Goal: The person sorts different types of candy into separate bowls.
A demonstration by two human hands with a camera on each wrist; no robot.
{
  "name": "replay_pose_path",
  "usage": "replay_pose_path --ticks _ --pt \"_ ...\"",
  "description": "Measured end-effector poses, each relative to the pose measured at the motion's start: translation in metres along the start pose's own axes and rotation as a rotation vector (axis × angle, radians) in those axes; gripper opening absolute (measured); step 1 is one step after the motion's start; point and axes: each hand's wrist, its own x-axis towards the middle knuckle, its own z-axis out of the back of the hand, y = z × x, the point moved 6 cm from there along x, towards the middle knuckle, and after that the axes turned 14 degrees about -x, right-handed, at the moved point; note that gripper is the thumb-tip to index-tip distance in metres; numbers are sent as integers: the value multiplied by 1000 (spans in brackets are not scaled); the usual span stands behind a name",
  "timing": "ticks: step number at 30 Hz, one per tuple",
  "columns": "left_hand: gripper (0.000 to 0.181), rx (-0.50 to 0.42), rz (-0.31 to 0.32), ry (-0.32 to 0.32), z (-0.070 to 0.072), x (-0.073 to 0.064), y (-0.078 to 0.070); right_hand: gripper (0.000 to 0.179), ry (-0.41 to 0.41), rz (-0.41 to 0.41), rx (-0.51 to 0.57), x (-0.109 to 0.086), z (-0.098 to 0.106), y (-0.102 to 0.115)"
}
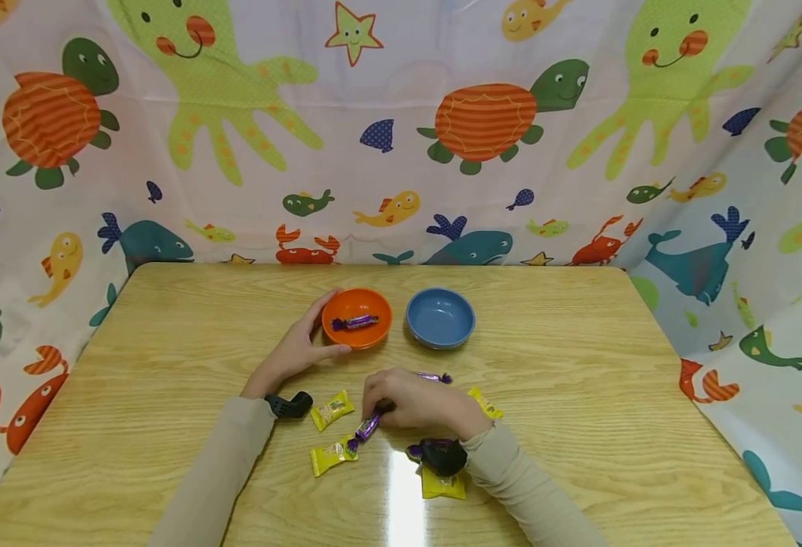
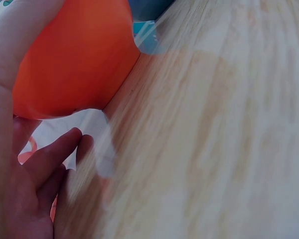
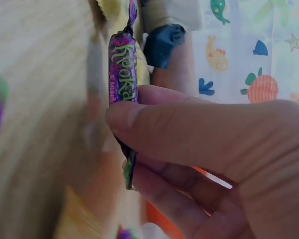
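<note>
In the head view my left hand [image 1: 299, 339] holds the side of an orange bowl [image 1: 331, 339], thumb at the near side and fingers around the far side. One purple-wrapped candy [image 1: 356, 323] lies in that bowl. My right hand [image 1: 407, 399] pinches another purple-wrapped candy [image 3: 122, 69] between thumb and fingers, low over the table. Yellow-wrapped candies [image 1: 332, 410] lie near both hands. Another purple candy [image 1: 435, 377] lies partly hidden behind the right hand. The left wrist view shows the orange bowl's outer wall [image 2: 84, 59] with the thumb across it.
A blue bowl [image 1: 440, 319] stands right of the orange one. More yellow candies [image 1: 443, 485] lie near and beyond the right wrist, with a purple wrapper end [image 1: 414, 453] beside the black wrist camera. A patterned curtain [image 1: 387, 175] surrounds the wooden table [image 1: 565, 342].
</note>
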Motion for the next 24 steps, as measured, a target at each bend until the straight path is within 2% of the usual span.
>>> replay_pose_path --ticks 8,17,24 --pt "95 -3 6 -6 1 0 2 17 -18 -30 21 -2 26 -3" --pt "94 -7 3 -1 0 -1 4 17 -160 -8 -16 -1 63 -5" --pt "95 -32 -37 29 0 -1 3 16 -265 -103 -52 11 83 -19"
